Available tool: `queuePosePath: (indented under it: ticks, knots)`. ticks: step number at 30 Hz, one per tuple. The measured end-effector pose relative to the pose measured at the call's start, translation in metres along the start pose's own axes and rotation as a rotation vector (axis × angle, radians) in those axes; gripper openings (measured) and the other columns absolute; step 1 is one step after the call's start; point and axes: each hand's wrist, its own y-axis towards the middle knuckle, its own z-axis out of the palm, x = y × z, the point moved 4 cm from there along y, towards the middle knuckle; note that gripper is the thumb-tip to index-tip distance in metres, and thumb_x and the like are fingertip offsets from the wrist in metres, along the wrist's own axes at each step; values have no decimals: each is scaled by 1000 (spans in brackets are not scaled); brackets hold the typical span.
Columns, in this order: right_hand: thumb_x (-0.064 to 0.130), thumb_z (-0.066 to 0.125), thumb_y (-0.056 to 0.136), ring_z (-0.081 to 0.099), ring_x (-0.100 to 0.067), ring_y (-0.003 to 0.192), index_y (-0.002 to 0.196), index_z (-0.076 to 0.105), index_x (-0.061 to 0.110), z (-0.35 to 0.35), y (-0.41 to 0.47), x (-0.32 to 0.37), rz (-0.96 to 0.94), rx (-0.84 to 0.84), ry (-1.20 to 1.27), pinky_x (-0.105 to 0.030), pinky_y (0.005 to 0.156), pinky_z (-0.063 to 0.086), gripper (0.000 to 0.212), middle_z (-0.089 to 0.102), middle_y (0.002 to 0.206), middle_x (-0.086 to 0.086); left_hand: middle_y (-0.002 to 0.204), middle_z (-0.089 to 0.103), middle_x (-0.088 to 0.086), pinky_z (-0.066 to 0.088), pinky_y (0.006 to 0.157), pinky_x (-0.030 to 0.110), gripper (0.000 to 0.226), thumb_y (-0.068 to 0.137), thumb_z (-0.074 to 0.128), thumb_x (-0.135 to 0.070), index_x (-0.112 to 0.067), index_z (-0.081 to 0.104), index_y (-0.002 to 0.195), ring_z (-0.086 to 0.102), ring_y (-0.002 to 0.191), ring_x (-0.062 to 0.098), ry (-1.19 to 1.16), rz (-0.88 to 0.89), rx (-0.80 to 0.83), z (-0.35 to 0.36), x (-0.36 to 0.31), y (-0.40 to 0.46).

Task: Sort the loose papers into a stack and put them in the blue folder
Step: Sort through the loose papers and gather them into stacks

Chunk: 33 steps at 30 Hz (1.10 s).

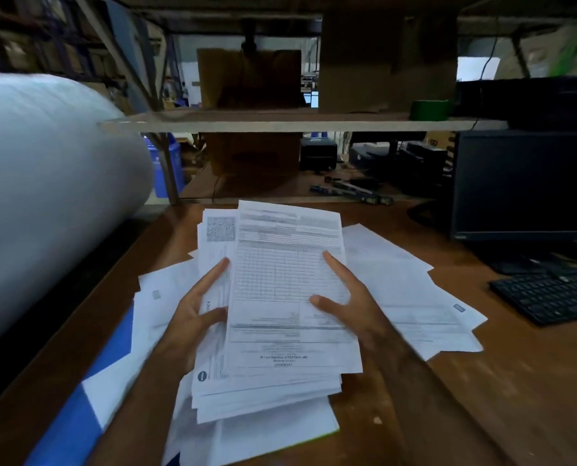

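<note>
A thick stack of printed papers (280, 264) is lifted above the brown table (515, 381), its top sheet a form with a grid. My left hand (193, 317) grips the stack's left edge, thumb on top. My right hand (347, 297) holds the right side, with thumb and forefinger spread on the top sheet. More loose white papers (415, 297) lie fanned out on the table beneath and to the right. The blue folder (75, 422) lies at the lower left, partly covered by sheets.
A large white roll (45, 183) fills the left side. A dark monitor (525, 183) and a black keyboard (549, 294) stand at the right. A shelf board (297, 124) with cardboard boxes and a green tape roll (430, 110) runs across the back.
</note>
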Motion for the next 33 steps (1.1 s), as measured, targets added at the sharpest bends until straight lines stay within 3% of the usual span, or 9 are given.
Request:
queuePosePath:
  ticks: [2, 6, 15, 19, 22, 25, 28, 30, 33]
  knots:
    - [37, 84, 82, 48, 3, 134, 154, 35, 46, 6, -1, 0, -10, 20, 82, -20, 106, 47, 88, 44, 152, 22, 139, 62, -20, 57, 99, 38, 72, 83, 78, -15, -45, 53, 143, 59, 129, 14, -13, 4, 1, 1, -1, -2]
    - [21, 83, 85, 51, 1, 133, 151, 40, 46, 11, -1, -3, -9, 21, 162, -33, 109, 49, 83, 49, 150, 22, 144, 60, -13, 52, 103, 55, 76, 82, 83, -18, -50, 51, 143, 59, 131, 24, -30, -27, 32, -3, 1, -3]
    - [16, 77, 90, 48, -3, 135, 153, 40, 37, 9, 3, 6, -16, -37, 12, -37, 113, 46, 76, 46, 151, 18, 143, 61, -8, 56, 97, 55, 70, 89, 71, -5, -47, 54, 142, 63, 126, 27, -73, -55, 1, -14, 5, -5]
    - [3, 67, 93, 45, -12, 130, 159, 15, 30, -10, 9, 9, 80, -124, -120, -37, 112, 42, 89, 39, 155, 4, 136, 64, -7, 62, 88, 48, 70, 91, 67, 4, -46, 57, 140, 68, 118, 26, -57, -87, -104, -33, 9, -5]
    - [5, 66, 90, 50, -29, 134, 157, 1, 40, -41, 30, 8, 178, -28, -396, -49, 114, 36, 100, 48, 152, -10, 138, 61, -5, 57, 94, 55, 70, 91, 66, 6, -46, 58, 137, 65, 118, 26, -19, -86, -212, -53, 14, -4]
    - [7, 61, 86, 50, -29, 128, 151, 21, 44, -63, 57, 19, 186, 171, -939, -58, 112, 26, 84, 62, 127, -3, 139, 60, -4, 55, 96, 58, 72, 91, 64, 9, -45, 57, 139, 63, 120, 26, -27, -80, -277, -64, 20, -4]
    - [10, 60, 89, 37, -25, 139, 143, 40, 41, -45, 73, 35, 84, 292, -1301, -61, 114, 12, 65, 57, 137, -4, 142, 58, -4, 53, 98, 61, 73, 91, 63, 10, -44, 57, 140, 61, 123, 26, -14, -69, -293, -66, 26, -2]
    - [13, 63, 87, 35, -27, 140, 142, 43, 38, -18, 73, 36, -28, 325, -1400, -63, 115, 7, 64, 56, 134, -9, 144, 57, -3, 52, 99, 62, 74, 91, 64, 10, -47, 58, 138, 60, 124, 27, -3, -74, -284, -65, 29, 0]
    - [9, 71, 80, 40, -25, 134, 144, 45, 33, 26, 60, 20, -257, 305, -1375, -62, 112, 13, 73, 62, 126, -5, 144, 56, -3, 52, 100, 62, 73, 91, 64, 9, -50, 59, 134, 61, 123, 27, 43, -81, -268, -60, 32, 2]
